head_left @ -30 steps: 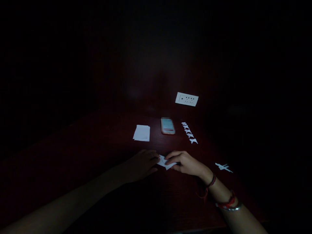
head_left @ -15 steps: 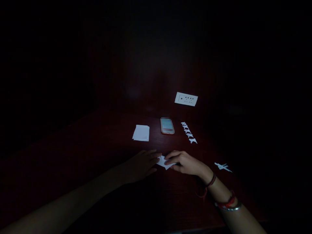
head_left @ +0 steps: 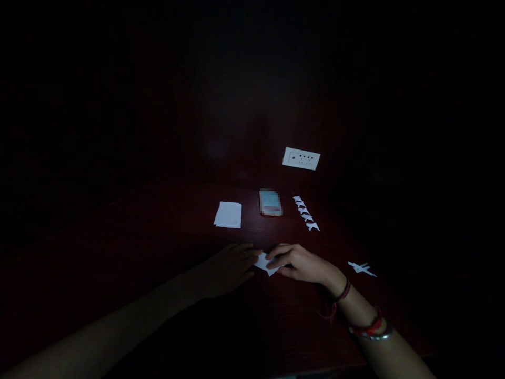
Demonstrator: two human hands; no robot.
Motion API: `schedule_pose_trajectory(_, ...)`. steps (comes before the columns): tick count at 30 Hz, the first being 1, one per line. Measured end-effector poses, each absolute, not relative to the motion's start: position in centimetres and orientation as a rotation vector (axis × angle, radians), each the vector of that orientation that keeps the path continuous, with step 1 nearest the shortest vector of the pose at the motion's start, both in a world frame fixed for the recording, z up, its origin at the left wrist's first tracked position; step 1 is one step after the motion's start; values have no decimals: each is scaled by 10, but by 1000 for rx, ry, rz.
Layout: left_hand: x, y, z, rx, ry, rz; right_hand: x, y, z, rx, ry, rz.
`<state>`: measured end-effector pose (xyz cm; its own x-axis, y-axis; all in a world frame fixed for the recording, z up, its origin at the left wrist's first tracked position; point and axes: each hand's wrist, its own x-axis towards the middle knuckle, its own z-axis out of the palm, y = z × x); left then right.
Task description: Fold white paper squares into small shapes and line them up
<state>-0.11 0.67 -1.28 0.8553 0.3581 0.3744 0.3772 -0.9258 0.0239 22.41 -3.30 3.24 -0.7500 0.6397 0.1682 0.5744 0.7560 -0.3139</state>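
Observation:
A folded piece of white paper [head_left: 262, 261] lies on the dark red table between my two hands. From the left, my left hand [head_left: 232, 268], with a ring on one finger, presses its fingertips on the paper's left end. My right hand [head_left: 302, 265] has its fingers closed on the paper's right side, the thumb at the near edge. The paper's outer ends are hidden under the fingers. Its near corner points toward me.
Beyond my hands lie a stack of white paper sheets [head_left: 228, 215], a phone [head_left: 270, 203] with a blurred screen, and a row of small folded paper pieces [head_left: 305, 213]. Thin paper strips [head_left: 362, 268] lie at right. A socket panel [head_left: 301, 158] is on the back wall.
Both hands keep nearly the same hold on the paper. The view has shifted very slightly; nothing else has visibly moved.

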Motion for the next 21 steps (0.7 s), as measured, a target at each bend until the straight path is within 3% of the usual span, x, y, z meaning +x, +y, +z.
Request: schedule_pose_trajectory(21,0,5,-1,-2961,-611,-430,222,-33,30,-1017,-2531,419)
